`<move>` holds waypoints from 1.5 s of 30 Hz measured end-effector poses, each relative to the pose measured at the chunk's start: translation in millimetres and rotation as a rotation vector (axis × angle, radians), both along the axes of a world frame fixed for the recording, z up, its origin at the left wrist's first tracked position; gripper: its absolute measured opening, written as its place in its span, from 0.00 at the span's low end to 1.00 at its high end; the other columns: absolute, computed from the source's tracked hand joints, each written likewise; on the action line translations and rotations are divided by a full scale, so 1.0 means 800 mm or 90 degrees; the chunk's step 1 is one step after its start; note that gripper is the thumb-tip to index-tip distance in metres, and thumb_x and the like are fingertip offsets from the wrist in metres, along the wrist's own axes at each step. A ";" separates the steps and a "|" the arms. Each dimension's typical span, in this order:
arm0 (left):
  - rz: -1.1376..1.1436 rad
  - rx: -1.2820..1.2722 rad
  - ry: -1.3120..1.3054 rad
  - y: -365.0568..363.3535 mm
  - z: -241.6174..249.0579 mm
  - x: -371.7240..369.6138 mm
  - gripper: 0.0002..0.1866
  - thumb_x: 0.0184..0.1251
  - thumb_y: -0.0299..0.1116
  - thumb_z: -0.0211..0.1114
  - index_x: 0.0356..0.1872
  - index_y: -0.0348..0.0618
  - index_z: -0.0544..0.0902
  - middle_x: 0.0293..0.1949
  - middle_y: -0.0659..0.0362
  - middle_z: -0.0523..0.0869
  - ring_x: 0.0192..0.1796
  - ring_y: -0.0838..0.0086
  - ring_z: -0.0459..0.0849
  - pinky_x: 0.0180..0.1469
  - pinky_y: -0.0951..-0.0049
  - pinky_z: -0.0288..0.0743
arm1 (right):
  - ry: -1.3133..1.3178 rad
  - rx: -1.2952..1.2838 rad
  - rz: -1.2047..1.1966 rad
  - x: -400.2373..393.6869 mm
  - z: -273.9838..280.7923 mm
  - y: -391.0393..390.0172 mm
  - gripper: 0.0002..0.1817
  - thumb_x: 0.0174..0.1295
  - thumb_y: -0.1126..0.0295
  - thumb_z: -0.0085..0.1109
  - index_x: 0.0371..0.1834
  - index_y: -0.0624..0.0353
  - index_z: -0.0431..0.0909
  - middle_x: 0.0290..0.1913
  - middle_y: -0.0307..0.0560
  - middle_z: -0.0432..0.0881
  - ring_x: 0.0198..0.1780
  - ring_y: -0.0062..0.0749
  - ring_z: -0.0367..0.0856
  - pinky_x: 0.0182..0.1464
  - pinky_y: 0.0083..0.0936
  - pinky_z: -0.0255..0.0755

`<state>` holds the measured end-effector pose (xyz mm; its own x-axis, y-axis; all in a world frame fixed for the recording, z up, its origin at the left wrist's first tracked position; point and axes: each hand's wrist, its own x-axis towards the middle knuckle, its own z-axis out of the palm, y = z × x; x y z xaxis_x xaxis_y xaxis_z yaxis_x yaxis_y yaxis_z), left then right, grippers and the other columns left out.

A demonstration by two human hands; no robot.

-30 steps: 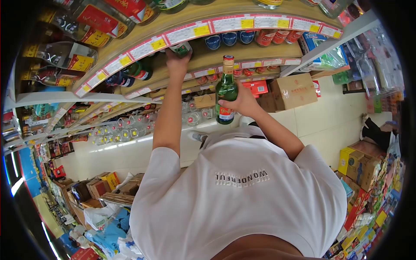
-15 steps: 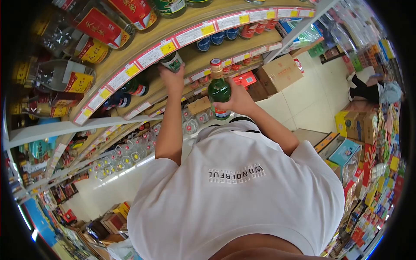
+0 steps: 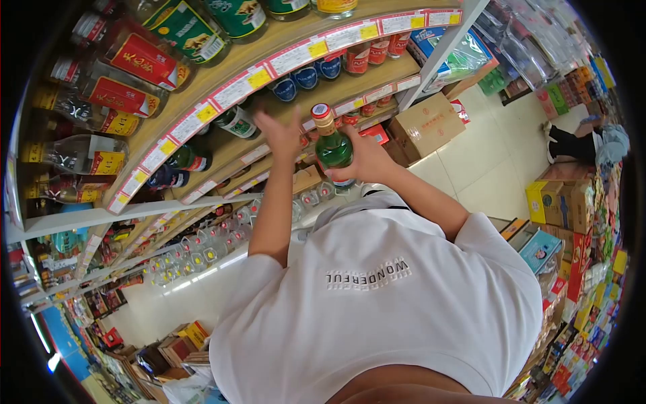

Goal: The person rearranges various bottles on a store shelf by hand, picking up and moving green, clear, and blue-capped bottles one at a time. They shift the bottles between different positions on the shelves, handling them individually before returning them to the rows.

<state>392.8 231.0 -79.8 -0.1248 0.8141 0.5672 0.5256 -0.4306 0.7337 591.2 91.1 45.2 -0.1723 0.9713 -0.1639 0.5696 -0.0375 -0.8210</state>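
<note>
My right hand is wrapped round an upright green glass bottle with a red-topped gold neck. Its lower label is partly covered by my fingers. Left of it, my left hand is smeared by motion, its fingers apart and nothing in them. Just beyond those fingertips, a green bottle with a white and green label stands on the shelf below the price strip. Blue-labelled bottles stand in the same row, to its right.
The upper shelf holds large bottles with red labels. Clear jugs stand low down at left. A cardboard box sits on the tiled floor beside the shelf end. Another person is at far right, near stacked cartons.
My left hand has let go of the green bottle with the white label, leaving it on the shelf, and drawn back to the right. My right hand keeps hold of its bottle.
</note>
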 end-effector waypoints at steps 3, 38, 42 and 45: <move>-0.052 -0.001 -0.139 0.068 -0.001 0.017 0.54 0.59 0.45 0.81 0.76 0.31 0.55 0.68 0.36 0.69 0.70 0.43 0.70 0.71 0.51 0.67 | 0.003 0.015 0.016 0.041 -0.020 -0.004 0.56 0.42 0.40 0.79 0.68 0.66 0.64 0.49 0.67 0.86 0.51 0.62 0.87 0.56 0.45 0.80; -0.117 -0.370 -0.157 -0.197 -0.010 -0.012 0.39 0.59 0.31 0.77 0.67 0.37 0.64 0.58 0.50 0.78 0.58 0.67 0.80 0.61 0.67 0.76 | -0.065 0.093 -0.043 0.074 -0.025 0.066 0.50 0.45 0.43 0.79 0.65 0.64 0.67 0.48 0.66 0.87 0.52 0.61 0.86 0.56 0.46 0.78; -0.112 -0.397 -0.223 -0.241 -0.016 -0.049 0.45 0.58 0.26 0.76 0.73 0.37 0.57 0.62 0.50 0.75 0.62 0.65 0.79 0.64 0.66 0.76 | -0.074 0.081 -0.039 0.018 -0.015 0.097 0.53 0.46 0.41 0.80 0.67 0.64 0.65 0.50 0.66 0.86 0.54 0.62 0.86 0.57 0.46 0.78; -0.034 -0.366 -0.250 -0.260 -0.020 -0.084 0.40 0.54 0.30 0.79 0.66 0.37 0.65 0.59 0.48 0.78 0.56 0.64 0.83 0.57 0.67 0.80 | 0.012 0.152 -0.017 -0.017 -0.021 0.122 0.53 0.46 0.42 0.80 0.67 0.63 0.65 0.50 0.67 0.86 0.54 0.63 0.85 0.57 0.46 0.78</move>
<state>325.8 23.4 -95.6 -0.1836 0.9824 -0.0350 0.1629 0.0656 0.9845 577.7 188.8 28.3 -0.1473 0.9863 0.0747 0.5554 0.1450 -0.8188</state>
